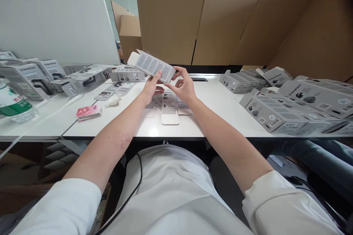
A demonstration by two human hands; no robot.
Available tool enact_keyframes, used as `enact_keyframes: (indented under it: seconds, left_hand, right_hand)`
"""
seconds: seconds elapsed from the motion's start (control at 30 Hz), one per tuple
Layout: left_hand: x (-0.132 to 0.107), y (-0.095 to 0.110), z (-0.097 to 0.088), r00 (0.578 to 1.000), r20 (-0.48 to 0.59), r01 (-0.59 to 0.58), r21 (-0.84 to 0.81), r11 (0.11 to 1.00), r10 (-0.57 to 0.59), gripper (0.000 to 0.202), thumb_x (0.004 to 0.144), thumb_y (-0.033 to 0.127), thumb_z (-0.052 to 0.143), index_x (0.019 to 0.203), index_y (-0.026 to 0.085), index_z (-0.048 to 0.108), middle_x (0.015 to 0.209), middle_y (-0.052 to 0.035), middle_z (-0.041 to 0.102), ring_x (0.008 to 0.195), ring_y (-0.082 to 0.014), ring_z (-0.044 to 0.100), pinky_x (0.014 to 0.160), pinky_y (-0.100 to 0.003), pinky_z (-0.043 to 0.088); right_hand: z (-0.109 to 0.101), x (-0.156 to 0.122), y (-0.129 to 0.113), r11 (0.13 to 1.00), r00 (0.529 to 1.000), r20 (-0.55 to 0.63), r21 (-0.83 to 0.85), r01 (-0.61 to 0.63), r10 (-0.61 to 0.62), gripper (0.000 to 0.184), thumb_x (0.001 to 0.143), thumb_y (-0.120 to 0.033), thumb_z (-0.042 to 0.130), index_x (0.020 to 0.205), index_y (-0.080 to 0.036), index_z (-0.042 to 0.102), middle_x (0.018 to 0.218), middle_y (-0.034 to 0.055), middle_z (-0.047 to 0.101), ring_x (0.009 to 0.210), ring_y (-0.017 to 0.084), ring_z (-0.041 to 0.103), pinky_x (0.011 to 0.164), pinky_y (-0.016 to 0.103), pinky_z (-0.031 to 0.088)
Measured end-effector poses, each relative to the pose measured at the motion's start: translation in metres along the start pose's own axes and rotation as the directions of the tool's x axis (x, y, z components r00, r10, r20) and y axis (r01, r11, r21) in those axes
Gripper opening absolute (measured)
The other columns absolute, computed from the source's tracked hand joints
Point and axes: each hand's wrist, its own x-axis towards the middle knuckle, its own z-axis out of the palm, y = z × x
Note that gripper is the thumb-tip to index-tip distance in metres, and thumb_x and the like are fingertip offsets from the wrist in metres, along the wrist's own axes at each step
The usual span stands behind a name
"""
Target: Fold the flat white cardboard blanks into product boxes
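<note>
Head view: left hand [151, 89] and right hand [184, 87] pinch a small printed carton [152, 66], end flap open, contents hidden, above the tabletop's [209, 110] middle.

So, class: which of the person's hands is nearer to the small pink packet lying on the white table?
Left. The left hand is up at the held box, right of the small pink packet; the right hand is farther right.

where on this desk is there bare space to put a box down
Bare tabletop lies between the right hand and the grey boxes at right. A smaller patch sits between the pink packet and the flat carton. Left and right edges are crowded.
</note>
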Motion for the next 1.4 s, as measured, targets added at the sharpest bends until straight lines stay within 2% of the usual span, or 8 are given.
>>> enact_keyframes:
  seconds: [0.2,0.53,0.77,1.03,1.2,1.4]
  left_hand:
    - [0.002,-0.002,-0.002,1.000,0.020,-0.019,-0.010,1.000,0.019,0.071,0.090,0.093,0.089,0.120,0.029,0.080,0.106,-0.0089,0.080,0.076,-0.0220,0.073,0.079,-0.042,0.065]
    - [0.000,-0.001,0.000,1.000,-0.003,-0.003,0.009,1.000,0.003,0.069,0.093,0.092,0.086,0.121,0.029,0.079,0.109,-0.0100,0.081,0.078,-0.0233,0.073,0.080,-0.041,0.064]
    - [0.001,-0.001,-0.002,1.000,0.009,-0.005,-0.027,1.000,0.005,0.067,0.094,0.089,0.089,0.121,0.028,0.080,0.105,-0.0089,0.081,0.076,-0.0223,0.072,0.080,-0.041,0.064]
    - [0.003,0.001,-0.001,1.000,0.015,0.026,-0.075,0.997,-0.025,0.064,0.096,0.085,0.088,0.117,0.026,0.080,0.101,-0.0059,0.080,0.070,-0.0179,0.068,0.076,-0.036,0.065]
    - [0.002,0.002,-0.001,0.999,0.029,0.023,-0.070,0.997,-0.021,0.062,0.096,0.083,0.090,0.120,0.026,0.079,0.105,-0.0048,0.079,0.069,-0.0163,0.067,0.078,-0.036,0.065]
    - [0.000,0.003,0.000,0.997,0.060,0.052,-0.086,0.995,-0.047,0.064,0.095,0.082,0.090,0.123,0.027,0.078,0.105,-0.0046,0.078,0.068,-0.0167,0.063,0.077,-0.037,0.065]
  right_hand:
    - [0.000,0.000,0.005,1.000,1.000,0.004,-0.003,0.011,-0.011,0.104,0.095,-0.096,0.090,0.176,-0.041,0.053,0.121,0.0027,0.072,0.068,0.018,0.062,0.070,0.042,0.066]
    - [0.000,0.000,0.013,0.998,0.999,0.034,-0.045,0.038,-0.037,0.102,0.100,-0.097,0.084,0.178,-0.042,0.048,0.125,0.0041,0.072,0.070,0.019,0.064,0.070,0.041,0.066]
    - [0.000,0.000,0.012,0.999,0.999,0.029,-0.038,0.036,-0.035,0.104,0.099,-0.095,0.087,0.180,-0.042,0.048,0.124,0.0041,0.072,0.070,0.019,0.064,0.070,0.041,0.065]
    - [0.001,0.000,0.011,0.998,0.998,0.001,-0.033,0.061,-0.061,0.098,0.101,-0.088,0.091,0.179,-0.040,0.054,0.129,0.0055,0.075,0.069,0.016,0.062,0.068,0.039,0.063]
    - [0.002,0.000,0.012,0.999,0.999,-0.022,-0.026,0.044,-0.045,0.099,0.101,-0.082,0.095,0.182,-0.042,0.055,0.128,0.0048,0.076,0.068,0.016,0.061,0.066,0.037,0.063]
    - [0.004,-0.002,0.016,0.998,0.996,-0.061,-0.017,0.065,-0.066,0.094,0.103,-0.075,0.097,0.180,-0.038,0.059,0.127,0.0043,0.073,0.066,0.013,0.057,0.063,0.036,0.061]
